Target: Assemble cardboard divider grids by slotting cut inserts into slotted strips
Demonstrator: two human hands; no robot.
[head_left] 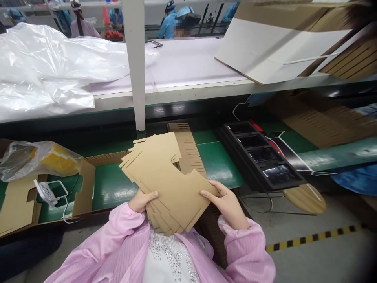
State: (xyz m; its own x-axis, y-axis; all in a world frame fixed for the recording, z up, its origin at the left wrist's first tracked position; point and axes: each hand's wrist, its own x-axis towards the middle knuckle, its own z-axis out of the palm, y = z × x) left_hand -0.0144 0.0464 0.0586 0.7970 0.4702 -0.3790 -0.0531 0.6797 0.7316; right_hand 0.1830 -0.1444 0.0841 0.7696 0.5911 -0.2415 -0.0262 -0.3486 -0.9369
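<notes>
A fanned stack of flat brown cardboard pieces [167, 177] with cut-out notches is held in front of my chest. My left hand [143, 199] grips its lower left edge, thumb on top and fingers hidden underneath. At the right edge, my right hand [226, 202] pinches the stack between thumb and fingers. Just behind the stack lies a long slotted cardboard strip [190, 147] on the green work surface [219, 161].
A black tray with dark screens [262, 153] stands to the right. Leftward are a small white fan [48, 192], a bagged yellow item [55, 157] and more cardboard [17, 200]. A white post [135, 63] rises ahead; plastic sheeting [59, 63] covers the shelf's left. Co-workers sit beyond.
</notes>
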